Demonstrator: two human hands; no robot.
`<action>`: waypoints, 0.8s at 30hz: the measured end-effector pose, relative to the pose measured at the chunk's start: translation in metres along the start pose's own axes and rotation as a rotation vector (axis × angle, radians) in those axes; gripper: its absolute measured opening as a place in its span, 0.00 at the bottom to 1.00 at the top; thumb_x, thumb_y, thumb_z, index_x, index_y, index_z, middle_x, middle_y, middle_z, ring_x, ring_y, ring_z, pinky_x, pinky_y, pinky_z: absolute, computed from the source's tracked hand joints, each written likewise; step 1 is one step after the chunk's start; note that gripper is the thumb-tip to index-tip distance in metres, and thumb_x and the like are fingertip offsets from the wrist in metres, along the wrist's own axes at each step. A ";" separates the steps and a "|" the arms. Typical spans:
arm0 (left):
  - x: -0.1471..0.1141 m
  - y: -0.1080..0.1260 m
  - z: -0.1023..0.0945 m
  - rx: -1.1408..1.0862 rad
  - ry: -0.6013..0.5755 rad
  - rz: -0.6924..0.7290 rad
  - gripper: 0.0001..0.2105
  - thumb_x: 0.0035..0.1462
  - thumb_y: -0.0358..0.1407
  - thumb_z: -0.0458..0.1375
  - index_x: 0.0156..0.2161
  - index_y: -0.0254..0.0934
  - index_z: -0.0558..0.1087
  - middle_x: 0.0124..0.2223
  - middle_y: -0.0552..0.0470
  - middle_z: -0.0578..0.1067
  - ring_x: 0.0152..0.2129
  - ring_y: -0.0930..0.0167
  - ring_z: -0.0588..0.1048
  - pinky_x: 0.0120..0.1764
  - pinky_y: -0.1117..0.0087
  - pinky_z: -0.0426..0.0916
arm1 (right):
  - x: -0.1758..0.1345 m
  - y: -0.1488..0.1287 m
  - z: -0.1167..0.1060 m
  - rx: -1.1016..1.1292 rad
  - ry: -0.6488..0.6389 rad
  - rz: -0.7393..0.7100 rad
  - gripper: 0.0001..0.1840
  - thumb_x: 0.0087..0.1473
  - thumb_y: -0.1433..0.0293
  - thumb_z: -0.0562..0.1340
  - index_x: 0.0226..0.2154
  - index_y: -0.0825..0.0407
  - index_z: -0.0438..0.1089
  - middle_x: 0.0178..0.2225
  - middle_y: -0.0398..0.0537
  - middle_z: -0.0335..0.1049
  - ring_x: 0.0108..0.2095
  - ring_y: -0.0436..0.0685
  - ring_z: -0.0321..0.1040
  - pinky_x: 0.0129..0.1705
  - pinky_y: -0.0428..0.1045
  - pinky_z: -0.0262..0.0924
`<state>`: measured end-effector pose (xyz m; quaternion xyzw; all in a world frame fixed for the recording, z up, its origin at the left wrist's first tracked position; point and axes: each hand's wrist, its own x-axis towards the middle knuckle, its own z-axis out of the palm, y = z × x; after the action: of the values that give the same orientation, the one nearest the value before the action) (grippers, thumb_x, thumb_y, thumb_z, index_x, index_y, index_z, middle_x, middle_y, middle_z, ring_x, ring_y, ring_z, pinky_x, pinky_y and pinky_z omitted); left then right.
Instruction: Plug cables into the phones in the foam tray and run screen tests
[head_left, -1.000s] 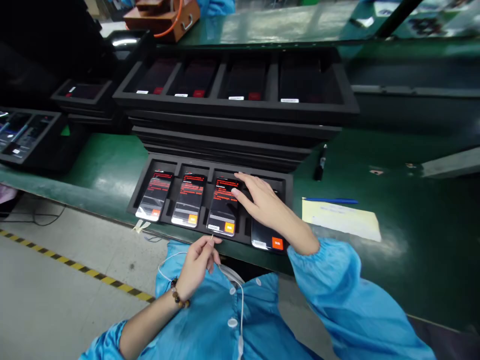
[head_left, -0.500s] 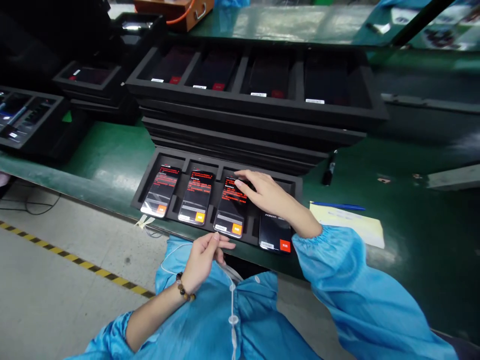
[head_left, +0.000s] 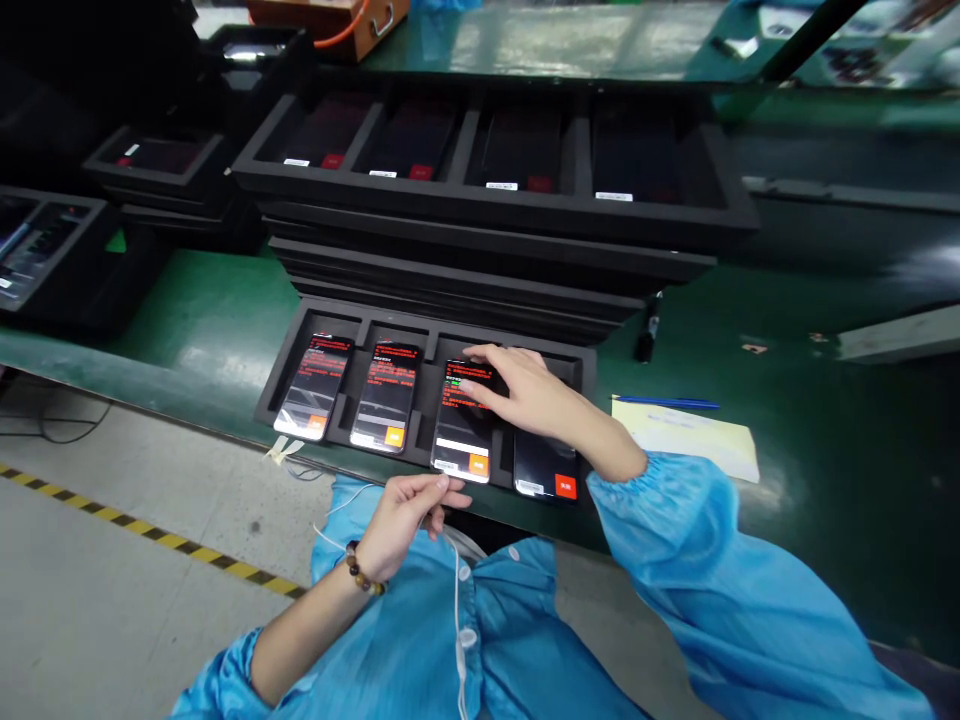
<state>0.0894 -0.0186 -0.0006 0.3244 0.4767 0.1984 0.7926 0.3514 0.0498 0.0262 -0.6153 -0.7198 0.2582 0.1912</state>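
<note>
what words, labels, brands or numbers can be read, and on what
None reads clearly.
Red square button, front row's rightmost black phone: perhaps "失败", uncertain.
Three black phones beside it: screen text too small.
White rectangular stickers: too small.
Pale yellow paper sheet: marks too blurred.

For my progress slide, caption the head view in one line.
Right hand over the third phone from the left in a black tray, left hand near the phone's lower edge.
</note>
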 end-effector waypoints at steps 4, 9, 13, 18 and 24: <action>0.001 -0.002 -0.001 0.034 -0.007 0.006 0.33 0.51 0.62 0.74 0.43 0.30 0.88 0.41 0.32 0.87 0.18 0.76 0.65 0.23 0.72 0.58 | -0.009 0.000 0.004 -0.054 -0.077 -0.050 0.43 0.62 0.42 0.67 0.70 0.47 0.63 0.66 0.61 0.71 0.65 0.75 0.68 0.71 0.73 0.54; 0.004 -0.004 -0.002 0.054 -0.012 0.014 0.31 0.52 0.61 0.74 0.42 0.30 0.87 0.39 0.34 0.87 0.17 0.76 0.65 0.22 0.72 0.57 | -0.015 0.001 0.015 -0.151 -0.086 -0.078 0.57 0.53 0.39 0.72 0.75 0.47 0.57 0.69 0.67 0.63 0.70 0.81 0.58 0.72 0.77 0.49; 0.004 -0.002 -0.004 0.083 -0.015 0.027 0.33 0.52 0.63 0.72 0.41 0.30 0.86 0.39 0.35 0.87 0.17 0.76 0.67 0.22 0.72 0.60 | -0.014 -0.001 0.012 -0.094 -0.082 -0.059 0.50 0.61 0.40 0.66 0.75 0.44 0.57 0.69 0.63 0.65 0.69 0.79 0.61 0.72 0.76 0.51; 0.005 0.001 -0.007 0.089 -0.053 0.033 0.34 0.54 0.65 0.71 0.42 0.29 0.85 0.41 0.33 0.87 0.17 0.76 0.70 0.25 0.71 0.64 | -0.013 -0.002 0.002 -0.033 -0.099 -0.038 0.41 0.67 0.42 0.61 0.73 0.45 0.60 0.70 0.60 0.66 0.69 0.75 0.63 0.73 0.74 0.50; 0.007 0.001 -0.011 0.055 -0.091 0.007 0.34 0.52 0.64 0.72 0.43 0.30 0.83 0.42 0.34 0.86 0.20 0.71 0.77 0.27 0.70 0.67 | -0.009 0.004 0.003 -0.019 -0.088 -0.014 0.33 0.73 0.46 0.54 0.71 0.44 0.63 0.68 0.57 0.70 0.68 0.72 0.66 0.73 0.74 0.50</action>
<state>0.0828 -0.0098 -0.0083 0.3564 0.4444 0.1727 0.8035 0.3544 0.0413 0.0220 -0.6002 -0.7341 0.2770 0.1552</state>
